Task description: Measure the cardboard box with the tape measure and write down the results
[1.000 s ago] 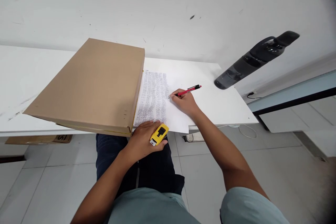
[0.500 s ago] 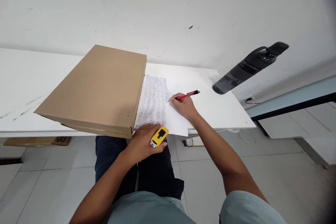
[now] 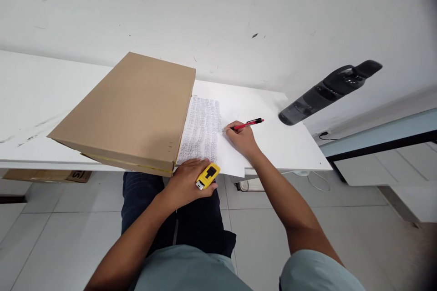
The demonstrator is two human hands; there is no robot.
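A red and black pen [image 3: 248, 124] is pinched in the fingers of my right hand [image 3: 241, 138], its tip at the right edge of the writing on a white sheet of paper [image 3: 230, 157]. Dense rows of small dark handwriting cover the sheet's left part. At the table's front edge, my left hand [image 3: 186, 184] rests by the paper's near side. A yellow tape measure [image 3: 208, 176] with a black slider sits in that hand, between thumb and fingers; its metal tape end points toward me. The left fingertips are partly hidden.
A large brown cardboard box [image 3: 126, 113] stands left of the paper and covers its left edge. On the right of the white table [image 3: 269, 145] is a dark water bottle [image 3: 319, 95]. Behind rises a white wall [image 3: 211, 13]. Another cardboard box [image 3: 48, 175] lies below the table.
The view has tilted slightly, shifting the box and bottle in the picture. Both hands keep nearly the same places, with the pen at the edge of the writing and the tape measure still held.
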